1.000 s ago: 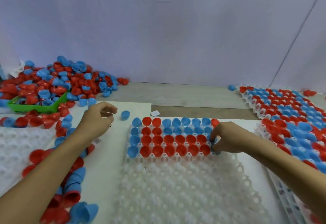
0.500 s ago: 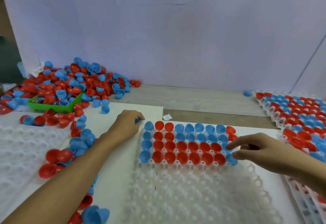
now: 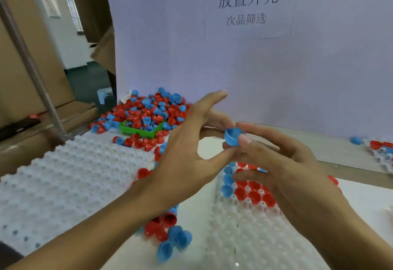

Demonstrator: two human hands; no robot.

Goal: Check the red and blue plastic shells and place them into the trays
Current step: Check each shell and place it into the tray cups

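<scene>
blue shell (image 3: pixel 232 136) now lifted to frame centre, pinched between my left hand (image 3: pixel 187 159) and right hand (image 3: pixel 282 163); half a second ago both were at the tray (image 3: pixel 251 233). checking before placing.

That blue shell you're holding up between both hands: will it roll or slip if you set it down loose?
Probably rolls: the blue shell is a small rounded cup, and loose ones by the white tray lie tipped on their sides. Likely light, since fingertips of the left hand and right hand alone carry it. Its smooth plastic may be slippery.
</scene>
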